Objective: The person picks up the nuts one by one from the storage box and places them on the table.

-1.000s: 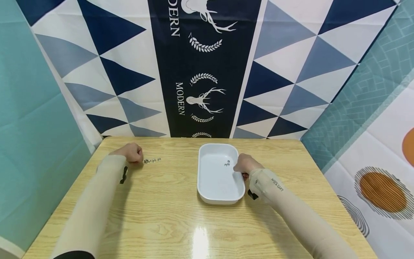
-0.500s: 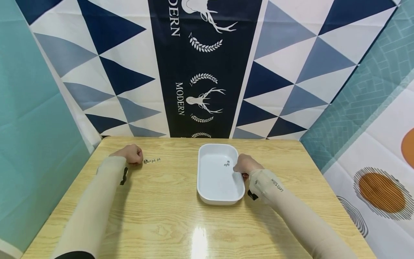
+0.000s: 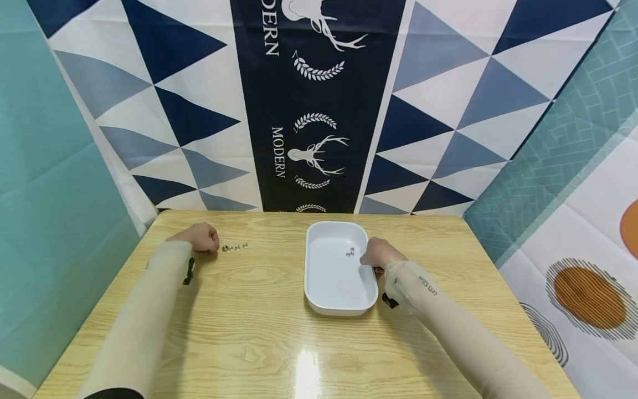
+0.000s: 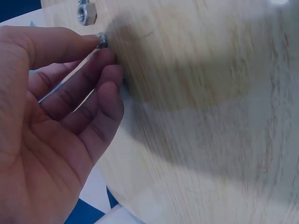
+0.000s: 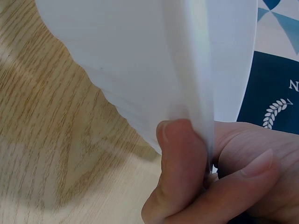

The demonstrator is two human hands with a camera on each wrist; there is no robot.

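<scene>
My left hand (image 3: 201,237) pinches a small silver metal nut (image 4: 102,40) between its fingertips, drawn together to the nut's own width, while my other fingers curl loosely beside it. I can't tell whether the nut touches the wood-grained, pale yellow table (image 3: 239,316) under my fingers. Just beyond those tips lies a second, bright hexagonal metal nut (image 4: 87,14), part of a short row of small shiny metal pieces (image 3: 237,247) running off to the right of my left fingers.

Well apart, my right hand (image 3: 381,254) grips the right-hand rim of a white rectangular tray (image 3: 339,291) with rounded corners; one finger presses flat against its outer wall. Inside the tray, near my right fingers, to their left and slightly farther from me, sits a little cluster of shiny metal bits (image 3: 350,252), too small to make out.
</scene>
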